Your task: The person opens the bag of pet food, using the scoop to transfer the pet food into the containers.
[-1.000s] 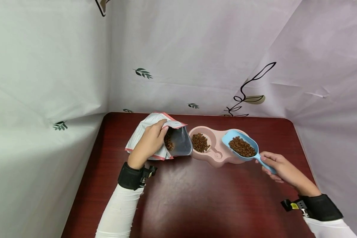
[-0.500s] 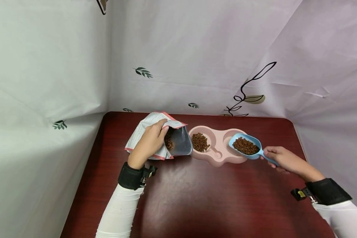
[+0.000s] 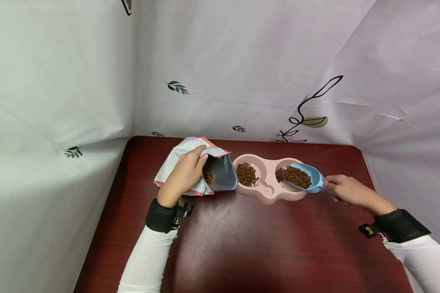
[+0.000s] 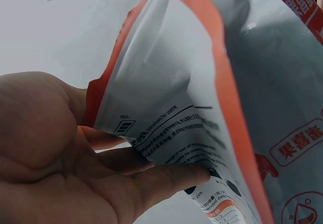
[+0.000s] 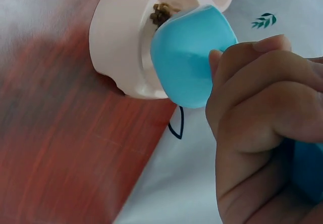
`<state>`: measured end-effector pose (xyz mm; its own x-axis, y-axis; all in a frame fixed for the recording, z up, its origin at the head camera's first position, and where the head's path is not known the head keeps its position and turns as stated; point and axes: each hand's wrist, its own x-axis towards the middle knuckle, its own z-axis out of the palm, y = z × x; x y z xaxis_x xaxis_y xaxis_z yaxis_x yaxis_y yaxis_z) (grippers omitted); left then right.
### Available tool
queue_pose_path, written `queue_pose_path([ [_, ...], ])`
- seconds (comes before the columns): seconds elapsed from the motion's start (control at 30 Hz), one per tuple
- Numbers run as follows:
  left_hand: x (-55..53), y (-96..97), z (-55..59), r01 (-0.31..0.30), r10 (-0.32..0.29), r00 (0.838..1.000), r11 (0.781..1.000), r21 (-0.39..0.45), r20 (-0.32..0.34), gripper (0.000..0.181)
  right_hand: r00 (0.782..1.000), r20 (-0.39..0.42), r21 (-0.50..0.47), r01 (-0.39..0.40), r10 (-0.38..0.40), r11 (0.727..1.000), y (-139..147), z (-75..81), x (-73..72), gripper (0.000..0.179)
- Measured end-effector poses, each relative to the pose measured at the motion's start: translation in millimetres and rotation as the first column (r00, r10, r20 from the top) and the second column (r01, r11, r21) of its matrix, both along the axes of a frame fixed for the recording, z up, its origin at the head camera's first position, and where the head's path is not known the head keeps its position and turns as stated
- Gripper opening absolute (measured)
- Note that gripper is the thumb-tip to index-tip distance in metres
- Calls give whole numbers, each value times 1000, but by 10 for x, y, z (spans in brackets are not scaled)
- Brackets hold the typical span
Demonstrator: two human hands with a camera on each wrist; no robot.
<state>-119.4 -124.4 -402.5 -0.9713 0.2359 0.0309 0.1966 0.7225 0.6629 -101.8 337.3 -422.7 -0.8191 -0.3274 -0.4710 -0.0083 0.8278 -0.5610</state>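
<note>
Kibble (image 3: 297, 178) lay in the blue scoop (image 3: 316, 178) and reached past its front lip into the 3 o'clock cup (image 3: 283, 163) of the pink dish (image 3: 271, 173). The right hand (image 3: 348, 189), at 4 o'clock from the scoop, had its fingers curled round the scoop's handle. The left hand (image 3: 185, 171) gripped the top edge of the food bag (image 3: 179, 156), which sat at 9 o'clock from the dish on the red table (image 3: 242, 244). To tip well, it looked best to have the lip low, over the middle of the cup, since bits dropped from high up seemed likely to bounce out. A slow tilt with a tiny shake looked safer than a quick flip, and a steady bag seemed less likely to bump the dish. The head view showed a small heap (image 3: 246, 175) in the 9 o'clock cup (image 3: 255, 160), and more food inside the bag. The right wrist view showed the scoop's smooth underside, which the head view hid, but I could not tell if the scoop touched the rim. The left wrist view showed printed words (image 4: 174, 141) close up, too small to read in the head view
</note>
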Motion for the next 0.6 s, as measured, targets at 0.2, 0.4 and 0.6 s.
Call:
queue_pose_path([
  [0.2,1,-4,8,-2,2,1000,1000,-2,7,43,991,-102,108,-76,87,991,-67,74,-36,24],
  [0.4,1,-9,7,-1,1,1000,1000,-2,3,43,949,-244,266,-133,200,955,-164,94,-13,10],
  [0.6,-2,-10,-8,-3,3,1000,1000,0,4,43,917,-308,389,-122,254,913,-224,142,84,10],
])
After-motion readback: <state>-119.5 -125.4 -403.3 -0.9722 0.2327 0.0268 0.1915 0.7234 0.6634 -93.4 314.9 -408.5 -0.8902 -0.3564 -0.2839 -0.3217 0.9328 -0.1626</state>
